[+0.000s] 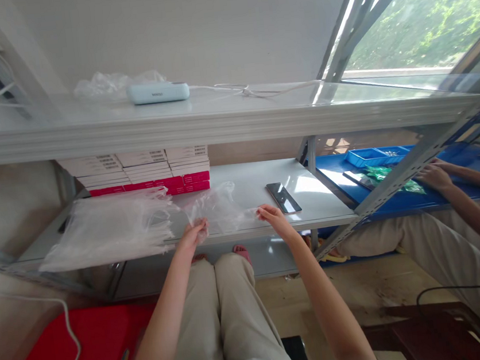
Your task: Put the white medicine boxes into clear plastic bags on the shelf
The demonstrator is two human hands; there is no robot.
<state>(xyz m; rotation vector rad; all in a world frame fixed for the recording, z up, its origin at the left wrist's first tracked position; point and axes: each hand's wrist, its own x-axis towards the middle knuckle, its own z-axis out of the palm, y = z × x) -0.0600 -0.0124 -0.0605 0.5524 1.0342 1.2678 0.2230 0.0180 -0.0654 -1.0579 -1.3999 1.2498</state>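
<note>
Forearms, then clear bag, seemingly crosswise

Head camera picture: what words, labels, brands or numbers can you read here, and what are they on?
"MINISO", slightly blurred, so probably: on the pale blue device, upper shelf.
White boxes: dark label marks, too small to read.
Red boxes: pale print, too small to read.

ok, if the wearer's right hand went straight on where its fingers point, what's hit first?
Likely the clear plastic bag that the right hand pinches, spread out ahead of it. Beyond that, possibly the left hand; depth is unclear from this single view.
</note>
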